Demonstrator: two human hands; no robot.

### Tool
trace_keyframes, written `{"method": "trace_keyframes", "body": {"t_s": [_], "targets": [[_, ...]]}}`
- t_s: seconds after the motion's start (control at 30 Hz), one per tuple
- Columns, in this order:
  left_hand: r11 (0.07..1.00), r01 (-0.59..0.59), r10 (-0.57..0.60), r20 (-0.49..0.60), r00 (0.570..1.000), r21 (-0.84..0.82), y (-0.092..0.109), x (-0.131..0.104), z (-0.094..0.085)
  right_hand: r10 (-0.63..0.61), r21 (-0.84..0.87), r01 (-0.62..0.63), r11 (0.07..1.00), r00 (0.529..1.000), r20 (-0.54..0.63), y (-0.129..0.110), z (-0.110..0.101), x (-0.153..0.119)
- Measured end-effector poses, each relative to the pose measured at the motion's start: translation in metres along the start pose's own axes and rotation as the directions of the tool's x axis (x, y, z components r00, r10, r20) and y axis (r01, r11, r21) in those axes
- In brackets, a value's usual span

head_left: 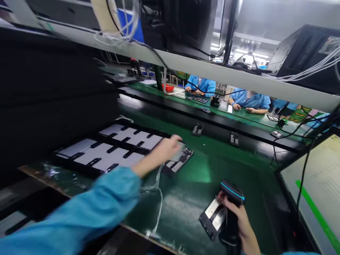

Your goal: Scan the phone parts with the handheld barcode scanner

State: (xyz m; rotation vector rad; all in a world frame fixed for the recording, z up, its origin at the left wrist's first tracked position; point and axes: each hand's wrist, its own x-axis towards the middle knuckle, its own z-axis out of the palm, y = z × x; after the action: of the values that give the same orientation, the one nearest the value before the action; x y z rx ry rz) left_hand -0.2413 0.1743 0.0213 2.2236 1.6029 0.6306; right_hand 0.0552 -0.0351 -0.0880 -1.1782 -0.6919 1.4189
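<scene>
The left arm stretches forward, the left hand (168, 147) bent over 1 phone frame (174, 167) beside the black tray (79, 170); its grip is blurred, unclear. The right hand (236, 209), raised from below, clasps a scanner (232, 193), fingertips at a nearer phone frame (211, 214). The monitor (316, 177) text is illegible.

You're in electronics workshop: green surface (255, 170) before you, opened device parts (197, 129), handheld scanner (232, 190), screen (316, 177) at right, blue-clad workers (208, 85) opposite.
</scene>
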Motion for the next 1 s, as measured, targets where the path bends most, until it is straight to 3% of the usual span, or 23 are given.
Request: {"method": "trace_keyframes", "body": {"t_s": [0.13, 0.23, 0.47, 0.73, 0.9, 1.0], "targets": [[0.976, -0.182, 0.193, 0.094, 0.977, -0.116, 0.058, -0.007, 0.079, -0.02, -0.002, 0.02, 1.0, 1.0, -0.018, 0.002, 0.01, -0.004], [0.958, -0.23, 0.248, 0.094, 0.964, -0.169, 0.072, -0.007, 0.107, -0.036, -0.03, 0.036, 0.999, 0.999, 0.011, 0.004, 0.012, -0.005], [0.941, -0.253, 0.275, 0.07, 0.959, -0.222, 0.067, -0.005, 0.114, -0.043, -0.001, 0.043, 0.999, 0.999, 0.0, 0.005, 0.011, -0.003], [0.923, -0.257, 0.289, 0.074, 0.955, -0.287, 0.06, -0.005, 0.134, -0.041, 0.006, 0.041, 0.999, 0.999, 0.023, 0.003, 0.009, -0.002], [0.906, -0.245, 0.284, 0.064, 0.957, -0.346, 0.055, 0.002, 0.131, -0.026, 0.03, 0.025, 0.999, 0.999, 0.035, 0.005, 0.005, -0.004], [0.889, -0.231, 0.288, 0.089, 0.953, -0.396, 0.053, -0.007, 0.128, -0.027, 0.09, 0.024, 0.996, 0.999, 0.031, 0.003, -0.002, -0.001]]}}
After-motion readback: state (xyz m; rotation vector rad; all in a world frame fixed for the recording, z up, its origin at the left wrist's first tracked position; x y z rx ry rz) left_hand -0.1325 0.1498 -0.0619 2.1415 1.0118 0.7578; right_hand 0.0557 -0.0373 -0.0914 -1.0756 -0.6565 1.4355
